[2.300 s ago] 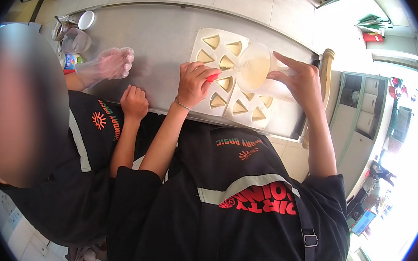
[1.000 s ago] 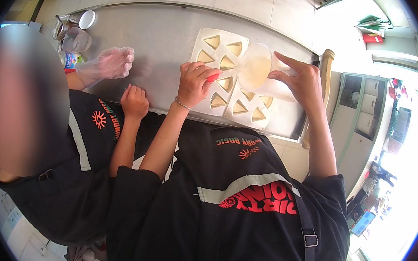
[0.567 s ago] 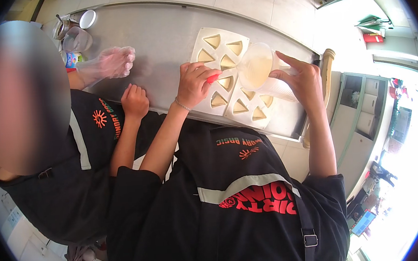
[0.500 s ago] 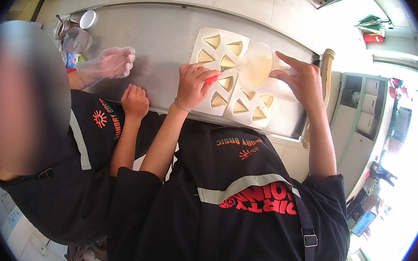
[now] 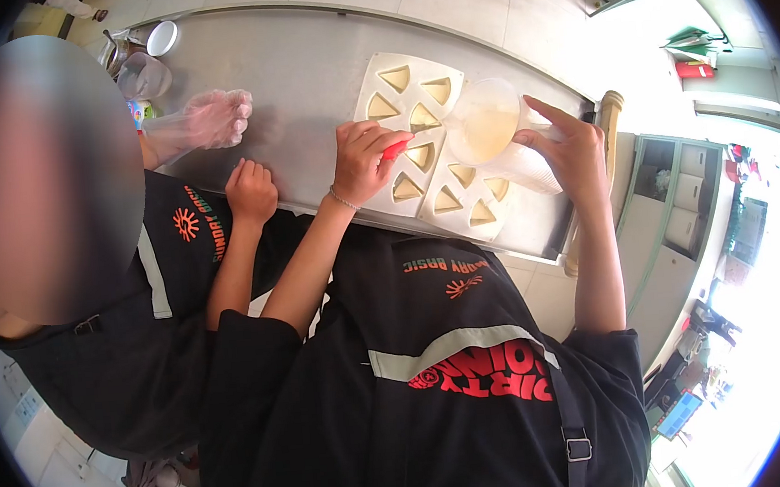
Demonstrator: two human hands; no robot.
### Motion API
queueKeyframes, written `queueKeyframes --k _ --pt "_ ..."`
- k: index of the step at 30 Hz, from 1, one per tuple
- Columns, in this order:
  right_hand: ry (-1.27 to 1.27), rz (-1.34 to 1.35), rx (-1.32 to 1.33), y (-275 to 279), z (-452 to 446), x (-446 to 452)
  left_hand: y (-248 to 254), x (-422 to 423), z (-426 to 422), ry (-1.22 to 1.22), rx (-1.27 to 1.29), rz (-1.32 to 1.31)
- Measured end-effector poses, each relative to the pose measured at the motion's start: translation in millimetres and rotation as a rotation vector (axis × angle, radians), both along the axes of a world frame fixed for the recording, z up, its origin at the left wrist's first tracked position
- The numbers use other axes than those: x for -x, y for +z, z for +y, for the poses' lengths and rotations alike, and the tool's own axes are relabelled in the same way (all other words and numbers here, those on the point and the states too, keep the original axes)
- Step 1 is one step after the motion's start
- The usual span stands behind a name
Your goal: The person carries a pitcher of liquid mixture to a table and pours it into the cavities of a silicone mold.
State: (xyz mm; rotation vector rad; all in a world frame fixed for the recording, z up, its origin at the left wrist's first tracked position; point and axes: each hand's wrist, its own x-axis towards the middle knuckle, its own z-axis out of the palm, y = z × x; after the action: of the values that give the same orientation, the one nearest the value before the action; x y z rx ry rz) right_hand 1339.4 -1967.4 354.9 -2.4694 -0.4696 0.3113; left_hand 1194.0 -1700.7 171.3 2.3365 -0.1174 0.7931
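My left hand (image 5: 365,163) is closed on a small tool with a red handle (image 5: 395,150), its tip over the white mold (image 5: 387,129). That mold has several triangular cavities with pale yellow in them. A second white mold (image 5: 462,224) lies against it on the right. Thumb and fingers of my right hand (image 5: 566,147) grip a clear plastic cup (image 5: 488,121), tilted over the molds with its mouth to the left. Pale yellow liquid shows inside the cup.
A co-worker stands at the left, with a plastic-gloved hand (image 5: 206,119) and a bare fist (image 5: 251,191) over the steel table (image 5: 294,77). A white lid (image 5: 161,38), a plastic jug (image 5: 144,76) and a jar stand at the table's far left. A wooden rail (image 5: 614,116) is at right.
The cup and my right hand have shifted slightly to the right. My left hand has hardly moved. The co-worker's head has moved slightly right, and someone's foot shows at the top left.
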Motion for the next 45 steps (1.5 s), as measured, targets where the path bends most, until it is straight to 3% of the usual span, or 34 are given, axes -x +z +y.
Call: queueKeyframes --k 10,16,19,22,24,26,29,34,41,45 --pt "-0.054 0.005 0.061 15.3 3.6 -0.1 -1.5 -6.4 0.1 0.048 0.001 -0.016" --pt "0.044 -0.146 -0.007 6.9 0.3 -2.5 2.9 -8.8 -0.5 0.069 -0.004 0.000" --pt "0.002 -0.032 -0.028 13.4 -1.3 -2.8 4.9 -5.4 -0.6 0.072 0.008 -0.013" --pt "-0.040 0.026 -0.112 16.6 -14.5 -2.0 13.4 6.0 2.5 0.140 0.039 -0.038" --pt "-0.083 0.020 -0.345 13.7 -29.1 0.4 19.0 13.8 6.1 0.162 0.085 -0.034" --pt "-0.089 0.036 -0.353 18.5 -42.9 3.2 27.2 21.1 10.1 0.189 0.095 -0.029" --pt "-0.085 -0.112 -0.443 20.0 -54.7 8.7 27.9 29.8 16.8 0.200 0.097 -0.016" --pt "-0.038 -0.113 -0.385 30.3 -56.1 30.1 34.0 51.2 15.1 0.115 0.139 0.029" --pt "-0.002 -0.066 -0.044 18.3 -40.0 50.4 28.7 52.5 0.8 0.020 0.043 0.099" --pt "0.002 -0.013 -0.026 5.3 -34.2 56.6 21.9 45.5 -4.8 0.004 0.050 0.103"
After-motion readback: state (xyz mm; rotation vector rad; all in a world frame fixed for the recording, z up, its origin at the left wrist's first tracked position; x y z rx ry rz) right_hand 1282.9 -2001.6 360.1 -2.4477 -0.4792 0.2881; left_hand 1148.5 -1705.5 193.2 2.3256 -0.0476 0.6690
